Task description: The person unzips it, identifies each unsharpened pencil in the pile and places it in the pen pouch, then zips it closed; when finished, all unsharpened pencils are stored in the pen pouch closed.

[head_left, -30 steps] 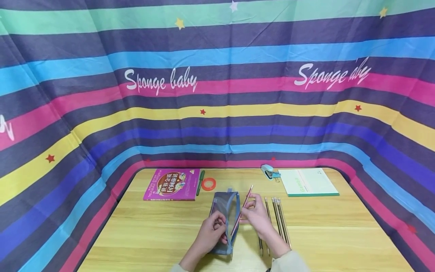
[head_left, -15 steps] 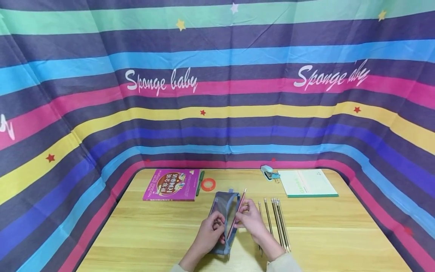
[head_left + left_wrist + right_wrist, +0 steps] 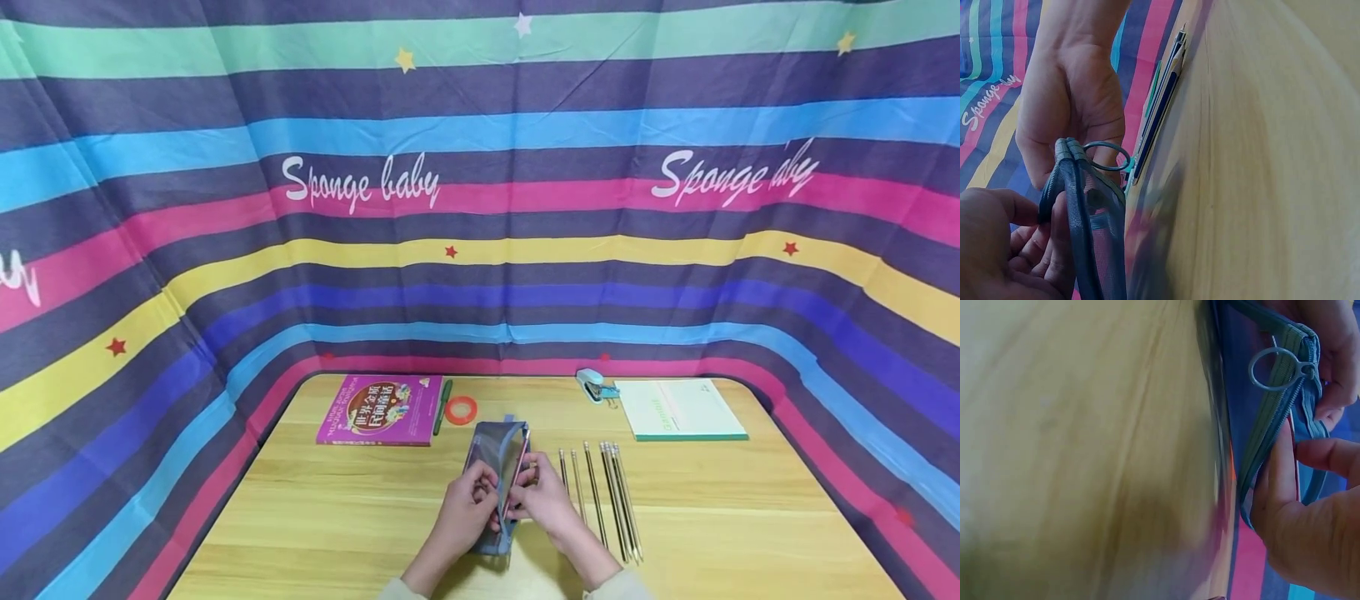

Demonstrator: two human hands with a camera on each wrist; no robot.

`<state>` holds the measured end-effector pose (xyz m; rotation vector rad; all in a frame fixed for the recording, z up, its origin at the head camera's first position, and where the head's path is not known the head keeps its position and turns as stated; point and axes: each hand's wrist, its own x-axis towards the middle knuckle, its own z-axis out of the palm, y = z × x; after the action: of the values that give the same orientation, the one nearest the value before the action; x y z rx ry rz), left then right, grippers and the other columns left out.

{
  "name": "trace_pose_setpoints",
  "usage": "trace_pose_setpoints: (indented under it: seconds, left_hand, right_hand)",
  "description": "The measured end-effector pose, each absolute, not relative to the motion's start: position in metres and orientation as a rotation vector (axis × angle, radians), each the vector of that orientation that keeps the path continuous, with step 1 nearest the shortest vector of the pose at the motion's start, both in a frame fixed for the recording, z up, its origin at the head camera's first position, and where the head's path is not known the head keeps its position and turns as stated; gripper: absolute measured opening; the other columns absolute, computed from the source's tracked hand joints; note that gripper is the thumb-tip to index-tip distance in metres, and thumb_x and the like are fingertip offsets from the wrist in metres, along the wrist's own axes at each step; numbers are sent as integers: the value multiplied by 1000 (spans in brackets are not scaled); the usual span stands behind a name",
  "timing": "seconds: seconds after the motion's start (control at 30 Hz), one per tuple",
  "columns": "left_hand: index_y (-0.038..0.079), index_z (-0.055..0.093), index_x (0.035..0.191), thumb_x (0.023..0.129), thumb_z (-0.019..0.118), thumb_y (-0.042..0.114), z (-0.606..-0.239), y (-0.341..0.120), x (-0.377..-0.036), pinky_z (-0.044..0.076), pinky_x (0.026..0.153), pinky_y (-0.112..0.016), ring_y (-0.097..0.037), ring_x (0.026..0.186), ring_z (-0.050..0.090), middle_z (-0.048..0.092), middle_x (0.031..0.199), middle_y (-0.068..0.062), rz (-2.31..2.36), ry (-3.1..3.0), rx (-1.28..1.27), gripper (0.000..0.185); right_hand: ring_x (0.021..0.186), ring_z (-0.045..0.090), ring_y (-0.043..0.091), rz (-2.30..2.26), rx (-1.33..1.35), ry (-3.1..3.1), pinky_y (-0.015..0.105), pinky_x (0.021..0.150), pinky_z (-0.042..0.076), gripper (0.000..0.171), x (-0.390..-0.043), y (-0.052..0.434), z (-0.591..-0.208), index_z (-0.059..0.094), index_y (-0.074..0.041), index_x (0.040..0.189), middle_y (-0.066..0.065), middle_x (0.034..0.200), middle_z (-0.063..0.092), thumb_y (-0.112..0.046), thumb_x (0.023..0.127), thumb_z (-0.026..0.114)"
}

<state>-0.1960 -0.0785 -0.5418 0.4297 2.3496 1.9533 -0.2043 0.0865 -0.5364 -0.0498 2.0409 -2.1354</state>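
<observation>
A blue-grey mesh pencil case (image 3: 489, 442) lies with its zipper side spread apart. My left hand (image 3: 467, 507) pinches the left edge of its opening between thumb and fingers. On the other side, my right hand (image 3: 546, 500) reaches into the mouth, holding a reddish pencil (image 3: 521, 460) that lies along the inside of the case. The right wrist view shows the thumb and fingers about the pencil's edge, beside the zipper (image 3: 1266, 431) with its ring pull (image 3: 1251, 370). The pencil's lower end is hidden by the case and hand.
Right of the case lie several dark and light pencils (image 3: 621, 504), side by side. Behind are a purple book (image 3: 386, 410), a green pen (image 3: 442, 408), a red tape roll (image 3: 461, 409), a light-blue stapler (image 3: 590, 385) and a pale notebook (image 3: 681, 407). A striped cloth (image 3: 480, 292) surrounds the table.
My right hand has moved left and down, bringing the pencil from above the opening into the case. My left hand keeps its hold on the edge.
</observation>
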Motion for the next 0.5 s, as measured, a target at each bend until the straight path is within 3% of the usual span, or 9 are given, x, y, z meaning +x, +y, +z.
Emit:
trace_pose_setpoints:
  seconds: [0.5]
  left_hand:
    - [-1,55,101,90,55,-7,-536,-78,-196,65,50,-32,-10,56,61,59,82,-9,1908,2364,419,12]
  right_hand:
    - [80,67,22,-2085,-70,2071,38,78,69,59,-204,87,-537,35,10,143,22,109,57,7,92,64]
